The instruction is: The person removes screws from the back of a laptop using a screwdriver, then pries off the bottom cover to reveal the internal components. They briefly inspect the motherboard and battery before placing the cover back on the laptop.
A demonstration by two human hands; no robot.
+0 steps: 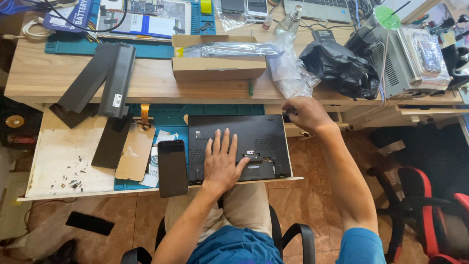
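Wooden desk [146, 78] with cardboard box [219, 68], black bag [342, 68], pull-out shelf [73, 156] bearing laptop [237, 132], phone [172, 167]

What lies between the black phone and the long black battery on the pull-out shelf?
In the head view, a tan backing panel lies between the black phone and the long black battery.

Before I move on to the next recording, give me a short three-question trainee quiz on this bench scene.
1. True or false: the left hand lies flat, palm down, on the black laptop that sits underside-up.
2. Multiple choice: where is the right hand? A) at the laptop's far right corner; B) on the dark phone; C) inside the cardboard box.
3. Fill in: the two long black battery packs lie on the wooden desk to the ____ of the cardboard box.

Key: 1 true; 2 A; 3 left.
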